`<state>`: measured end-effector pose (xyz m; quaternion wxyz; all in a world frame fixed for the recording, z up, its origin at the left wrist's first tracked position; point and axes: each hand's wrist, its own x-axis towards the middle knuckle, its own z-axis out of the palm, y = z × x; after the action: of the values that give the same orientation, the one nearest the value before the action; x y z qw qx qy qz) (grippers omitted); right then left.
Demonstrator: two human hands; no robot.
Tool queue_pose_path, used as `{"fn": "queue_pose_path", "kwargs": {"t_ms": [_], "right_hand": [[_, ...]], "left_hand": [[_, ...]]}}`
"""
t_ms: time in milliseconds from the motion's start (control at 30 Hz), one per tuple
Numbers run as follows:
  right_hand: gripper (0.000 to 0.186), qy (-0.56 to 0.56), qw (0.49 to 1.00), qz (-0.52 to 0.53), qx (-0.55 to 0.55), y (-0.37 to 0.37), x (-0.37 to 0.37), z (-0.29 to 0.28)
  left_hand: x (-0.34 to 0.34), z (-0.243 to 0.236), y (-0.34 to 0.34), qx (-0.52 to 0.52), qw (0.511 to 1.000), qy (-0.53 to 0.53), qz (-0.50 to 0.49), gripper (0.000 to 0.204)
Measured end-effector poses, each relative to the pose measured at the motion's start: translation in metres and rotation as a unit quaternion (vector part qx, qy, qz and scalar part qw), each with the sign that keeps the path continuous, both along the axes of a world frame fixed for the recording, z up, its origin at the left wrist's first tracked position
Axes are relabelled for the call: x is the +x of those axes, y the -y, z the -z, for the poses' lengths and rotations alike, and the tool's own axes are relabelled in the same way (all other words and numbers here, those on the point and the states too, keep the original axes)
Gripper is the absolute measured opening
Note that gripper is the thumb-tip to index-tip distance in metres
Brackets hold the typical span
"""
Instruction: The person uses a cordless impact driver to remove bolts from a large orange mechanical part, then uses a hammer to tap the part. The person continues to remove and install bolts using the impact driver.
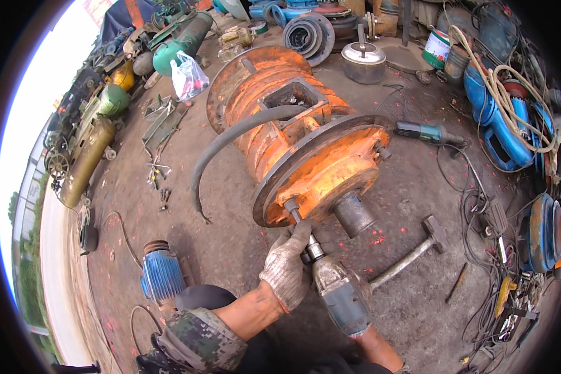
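A large orange motor housing (pixel 254 153) lies on its side on the ground before me, its round end flange (pixel 318 149) and steel shaft (pixel 354 214) toward me. My left hand (pixel 285 269), in a dirty whitish knit glove, closes round the socket extension (pixel 315 249) of a grey impact wrench (pixel 340 299). The extension's tip meets a bolt position (pixel 291 204) at the flange's lower left. Behind the wrench, my right hand (pixel 359 334) is mostly hidden, only its glove edge showing; the forearm runs up to the tool, which it holds. A thick grey cable (pixel 221 138) loops out of the housing.
A hammer (pixel 411 258) lies right of the wrench. Beyond it are an angle grinder (pixel 430 133) and tangled cords (pixel 477 249). A small blue motor (pixel 161 271) stands at left. Loose bolts (pixel 164 198) and a metal tray (pixel 163 124) lie left of the housing. A lidded pot (pixel 363 62) stands behind.
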<state>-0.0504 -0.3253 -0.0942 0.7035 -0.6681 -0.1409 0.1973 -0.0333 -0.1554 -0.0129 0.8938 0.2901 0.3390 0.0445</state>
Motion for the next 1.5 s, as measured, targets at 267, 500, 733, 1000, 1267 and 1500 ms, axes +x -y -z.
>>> {"fn": "queue_pose_path", "kwargs": {"t_ms": [267, 500, 733, 1000, 1267, 1500], "right_hand": [[0.041, 0.140, 0.969, -0.109, -0.170, 0.055, -0.024, 0.066], [0.046, -0.249, 0.930, 0.106, 0.250, 0.088, -0.033, 0.056], [0.014, -0.319, 0.892, 0.166, 0.272, 0.090, 0.033, 0.081], [0.016, -0.381, 0.826, 0.179, 0.374, 0.061, 0.087, 0.120], [0.015, -0.408, 0.818, 0.164, 0.372, 0.051, 0.106, 0.134], [0.018, -0.398, 0.818, 0.176, 0.375, 0.057, 0.113, 0.124]], "left_hand": [[-0.025, 0.007, 0.042, 0.190, 0.972, -0.078, 0.117, 0.028], [-0.002, -0.013, 0.055, 0.336, 0.901, -0.048, 0.271, 0.025], [0.054, -0.054, -0.030, 0.832, 0.492, 0.211, 0.144, 0.019], [0.093, -0.054, -0.084, 0.917, 0.134, 0.300, 0.228, 0.021], [0.089, -0.045, -0.096, 0.918, 0.149, 0.294, 0.221, 0.016], [0.090, -0.044, -0.085, 0.924, 0.162, 0.280, 0.202, 0.011]]}}
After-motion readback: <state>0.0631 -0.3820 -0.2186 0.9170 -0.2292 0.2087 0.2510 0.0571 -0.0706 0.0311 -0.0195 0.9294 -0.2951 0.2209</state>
